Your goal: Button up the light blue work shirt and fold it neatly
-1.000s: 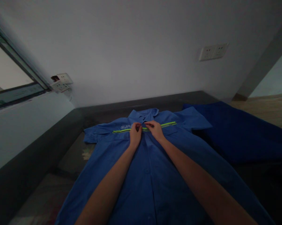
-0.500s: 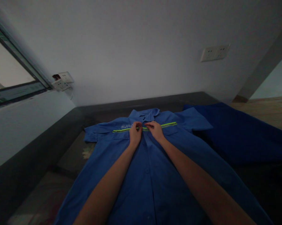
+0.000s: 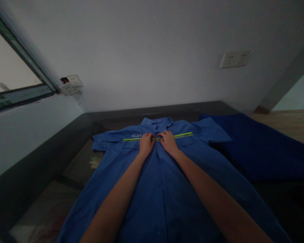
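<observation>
A blue short-sleeved work shirt [image 3: 144, 189] lies spread front side up, its collar pointing away from me. A yellow-green stripe [image 3: 183, 135] crosses its chest, with pale lettering above it on the left. At the upper front opening, just below the collar, my left hand [image 3: 147, 143] pinches the shirt's edge. My right hand [image 3: 167, 141] pinches the placket from the other side, its fingertips close to those of the left. Whatever button lies between the fingers is hidden. Lower on the front, a button [image 3: 159, 183] shows.
Dark blue folded cloth [image 3: 263, 148] lies at the right, beside the shirt's sleeve. A dark raised edge [image 3: 147, 110] runs along the wall behind. Wall sockets [image 3: 236, 59] are at the right, more sockets [image 3: 71, 84] near the window at the left.
My two hands have come slightly closer together at the shirt's front opening, fingertips now lower on the cloth. The view has shifted a little; the shirt lies as before.
</observation>
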The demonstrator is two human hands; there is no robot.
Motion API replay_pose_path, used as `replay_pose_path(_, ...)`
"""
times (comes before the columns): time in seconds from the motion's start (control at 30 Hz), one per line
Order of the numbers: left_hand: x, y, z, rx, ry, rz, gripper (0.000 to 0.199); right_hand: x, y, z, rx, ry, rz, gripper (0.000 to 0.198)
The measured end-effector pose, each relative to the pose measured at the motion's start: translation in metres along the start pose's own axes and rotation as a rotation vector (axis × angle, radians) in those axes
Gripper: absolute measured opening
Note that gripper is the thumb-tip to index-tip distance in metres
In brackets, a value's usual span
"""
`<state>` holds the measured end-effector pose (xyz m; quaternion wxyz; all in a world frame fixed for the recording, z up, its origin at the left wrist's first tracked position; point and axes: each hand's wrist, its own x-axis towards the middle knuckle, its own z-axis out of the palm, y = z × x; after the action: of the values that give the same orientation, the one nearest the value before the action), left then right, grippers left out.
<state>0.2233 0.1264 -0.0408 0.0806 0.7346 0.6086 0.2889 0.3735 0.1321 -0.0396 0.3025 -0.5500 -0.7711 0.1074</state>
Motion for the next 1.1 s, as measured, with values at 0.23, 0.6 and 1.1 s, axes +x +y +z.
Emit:
replay_pose_path(0.23,0.004,0.001,-0.001,0.081,-0.011,-0.053,0.014,0.003,0.001,0.001,-0.261,-0.075,-0.019,0.033)
replay_pose_path(0.6,0.003,0.006,-0.008,-0.018,0.054,-0.023,0.014,-0.003,-0.013,-0.02,-0.19,0.043,-0.079,0.038)
replay_pose_path(1.1,-0.047,0.016,-0.049,-0.074,-0.279,0.094,0.018,-0.08,-0.064,-0.045,-0.208,-0.209,-0.126,0.033)
